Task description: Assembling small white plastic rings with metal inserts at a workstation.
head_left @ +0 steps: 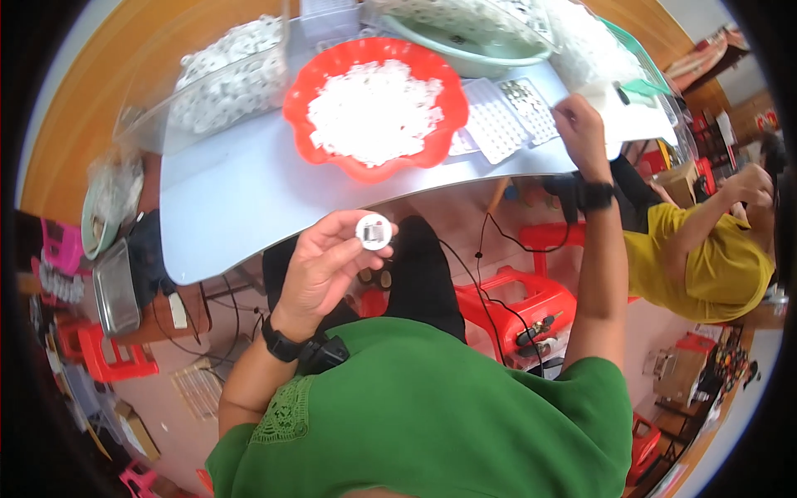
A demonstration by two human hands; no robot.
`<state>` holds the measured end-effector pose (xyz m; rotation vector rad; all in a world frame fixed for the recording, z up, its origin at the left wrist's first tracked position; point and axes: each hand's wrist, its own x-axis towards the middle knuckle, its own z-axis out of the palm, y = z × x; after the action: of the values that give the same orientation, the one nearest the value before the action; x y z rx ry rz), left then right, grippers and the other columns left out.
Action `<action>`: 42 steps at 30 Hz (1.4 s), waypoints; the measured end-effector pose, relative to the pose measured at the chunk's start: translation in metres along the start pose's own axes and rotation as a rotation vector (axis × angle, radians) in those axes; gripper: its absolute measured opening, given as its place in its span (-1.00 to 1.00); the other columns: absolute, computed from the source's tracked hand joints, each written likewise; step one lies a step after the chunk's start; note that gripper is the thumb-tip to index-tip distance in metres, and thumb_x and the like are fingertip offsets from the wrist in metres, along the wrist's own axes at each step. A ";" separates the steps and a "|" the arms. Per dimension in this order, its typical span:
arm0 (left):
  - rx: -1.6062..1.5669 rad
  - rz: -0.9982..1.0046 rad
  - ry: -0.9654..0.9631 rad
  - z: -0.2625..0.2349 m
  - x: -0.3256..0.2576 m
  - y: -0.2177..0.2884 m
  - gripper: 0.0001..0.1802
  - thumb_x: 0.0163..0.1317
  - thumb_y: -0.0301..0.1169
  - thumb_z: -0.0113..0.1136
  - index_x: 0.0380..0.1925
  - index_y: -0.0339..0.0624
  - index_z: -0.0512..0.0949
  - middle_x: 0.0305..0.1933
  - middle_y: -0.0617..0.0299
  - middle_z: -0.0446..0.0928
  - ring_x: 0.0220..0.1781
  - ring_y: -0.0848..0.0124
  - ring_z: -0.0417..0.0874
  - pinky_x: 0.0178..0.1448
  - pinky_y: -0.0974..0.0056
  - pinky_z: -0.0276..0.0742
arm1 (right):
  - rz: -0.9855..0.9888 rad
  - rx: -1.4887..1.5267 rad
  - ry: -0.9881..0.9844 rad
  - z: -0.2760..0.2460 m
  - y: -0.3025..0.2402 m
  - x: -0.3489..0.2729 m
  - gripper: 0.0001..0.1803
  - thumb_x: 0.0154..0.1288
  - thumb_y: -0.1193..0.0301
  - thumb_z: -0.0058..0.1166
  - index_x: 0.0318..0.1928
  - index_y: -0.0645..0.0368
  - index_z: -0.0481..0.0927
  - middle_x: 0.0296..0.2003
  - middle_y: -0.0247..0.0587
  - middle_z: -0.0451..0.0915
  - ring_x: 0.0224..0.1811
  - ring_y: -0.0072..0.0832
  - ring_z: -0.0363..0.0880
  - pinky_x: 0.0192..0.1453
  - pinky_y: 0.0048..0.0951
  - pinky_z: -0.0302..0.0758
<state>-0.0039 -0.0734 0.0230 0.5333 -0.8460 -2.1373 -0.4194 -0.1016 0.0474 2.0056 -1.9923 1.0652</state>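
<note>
My left hand (320,264) is raised in front of me, just off the table's near edge. Between its thumb and fingers it pinches a small round white plastic part (374,232) with a dark rectangular piece and a spot of red in its middle. My right hand (583,129) is over the right side of the table, fingers curled together; what is in them, if anything, is hidden. Beside it lies a white tray (531,108) filled with small round metallic pieces. Left of that tray is another white tray (496,124) with rows of small round pockets.
A scalloped red bowl (299,108) heaped with small white parts stands mid-table. Clear bins (145,120) of white rings are at back left, a pale green basin (465,56) behind. A person in yellow (706,257) sits at right. Red stools (531,303) and cables stand below.
</note>
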 end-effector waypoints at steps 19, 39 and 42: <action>0.213 0.185 -0.094 0.014 -0.062 -0.004 -0.72 0.26 -0.62 0.04 -0.01 -0.35 0.47 -0.13 0.19 0.56 -0.14 0.51 0.57 -0.04 0.37 0.56 | -0.637 0.246 -0.001 0.025 -0.264 -0.107 -0.81 -0.18 0.58 0.15 -0.54 0.19 0.38 -0.57 -0.27 0.32 -0.61 -0.39 0.35 -0.58 -0.38 0.31; 0.178 0.111 -0.071 0.010 -0.070 -0.010 -0.71 0.26 -0.57 0.04 -0.02 -0.38 0.48 -0.15 0.15 0.57 -0.17 0.46 0.59 -0.08 0.37 0.53 | -0.256 0.526 -0.321 0.022 -0.264 -0.116 -0.88 -0.01 0.66 0.16 -0.44 0.24 0.50 -0.53 -0.18 0.47 -0.54 -0.28 0.49 -0.48 -0.41 0.39; 0.115 0.079 -0.063 0.007 -0.067 -0.012 -0.70 0.27 -0.54 0.04 -0.01 -0.40 0.47 -0.15 0.13 0.57 -0.18 0.45 0.59 -0.09 0.37 0.52 | -0.212 0.559 -0.349 0.023 -0.261 -0.116 -0.88 0.01 0.66 0.15 -0.41 0.24 0.51 -0.51 -0.17 0.48 -0.53 -0.28 0.51 -0.47 -0.42 0.40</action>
<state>0.0279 -0.0127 0.0256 0.4845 -1.0137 -2.0522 -0.1581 0.0147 0.0669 2.7816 -1.6808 1.4187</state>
